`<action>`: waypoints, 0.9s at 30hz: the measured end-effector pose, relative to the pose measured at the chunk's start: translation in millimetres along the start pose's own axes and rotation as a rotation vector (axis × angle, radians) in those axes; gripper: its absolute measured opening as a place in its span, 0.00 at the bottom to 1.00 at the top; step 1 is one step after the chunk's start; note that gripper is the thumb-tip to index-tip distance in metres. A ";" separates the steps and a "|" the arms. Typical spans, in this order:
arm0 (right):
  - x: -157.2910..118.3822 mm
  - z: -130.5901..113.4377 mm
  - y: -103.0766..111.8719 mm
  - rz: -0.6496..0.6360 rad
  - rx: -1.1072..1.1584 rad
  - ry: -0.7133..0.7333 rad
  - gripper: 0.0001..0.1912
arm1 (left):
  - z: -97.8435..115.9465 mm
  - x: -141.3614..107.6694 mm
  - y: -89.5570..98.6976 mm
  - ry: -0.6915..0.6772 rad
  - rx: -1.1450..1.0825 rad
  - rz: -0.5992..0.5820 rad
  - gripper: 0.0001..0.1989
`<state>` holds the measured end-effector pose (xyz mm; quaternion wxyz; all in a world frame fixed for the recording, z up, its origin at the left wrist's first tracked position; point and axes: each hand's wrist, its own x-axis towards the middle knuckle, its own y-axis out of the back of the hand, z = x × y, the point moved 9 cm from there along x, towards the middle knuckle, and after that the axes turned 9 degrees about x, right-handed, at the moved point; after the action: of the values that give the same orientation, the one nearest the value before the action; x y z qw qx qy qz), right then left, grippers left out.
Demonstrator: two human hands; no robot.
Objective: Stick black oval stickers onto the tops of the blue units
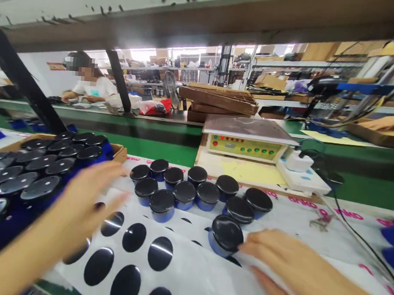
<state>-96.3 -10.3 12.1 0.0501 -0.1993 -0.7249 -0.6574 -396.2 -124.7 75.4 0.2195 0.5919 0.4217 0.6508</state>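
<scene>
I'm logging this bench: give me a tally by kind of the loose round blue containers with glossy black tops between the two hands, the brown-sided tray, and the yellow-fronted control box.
Loose round blue containers with glossy black tops: 12
Brown-sided tray: 1
Yellow-fronted control box: 1
Total: 14

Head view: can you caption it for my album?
Right hand at a black-topped blue pot, left hand near a sheet of black circles.
</scene>
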 end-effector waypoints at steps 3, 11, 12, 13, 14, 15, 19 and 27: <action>31.3 -23.7 -26.6 -0.070 -0.081 0.046 0.20 | 98.3 -45.0 -30.9 -0.295 -0.059 -0.051 0.19; 52.9 1.1 -50.0 -0.046 -0.056 -0.013 0.34 | 163.3 -108.0 -82.6 -0.547 0.136 0.048 0.36; 53.9 5.5 -50.5 -0.025 -0.030 -0.055 0.36 | 162.9 -109.4 -85.9 -0.546 0.151 0.038 0.36; 54.6 9.6 -50.9 -0.006 -0.004 -0.103 0.36 | 162.4 -110.2 -88.7 -0.539 0.157 0.023 0.35; 54.8 13.2 -51.1 0.011 0.019 -0.157 0.36 | 162.0 -110.8 -90.3 -0.530 0.155 0.014 0.35; 54.6 16.3 -51.1 0.026 0.033 -0.211 0.35 | 162.1 -111.8 -91.4 -0.524 0.151 0.007 0.35; 52.9 19.7 -47.5 0.046 0.028 -0.312 0.31 | 161.9 -117.9 -92.5 -0.516 0.140 0.005 0.31; 67.7 13.2 -52.5 -0.094 0.061 0.083 0.37 | 143.4 -31.2 -49.1 -0.323 -0.296 -0.131 0.19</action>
<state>-174.4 14.7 -16.0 0.0553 -0.1362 -0.7506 -0.6442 -263.3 -80.8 9.3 0.4105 0.6209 0.3184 0.5870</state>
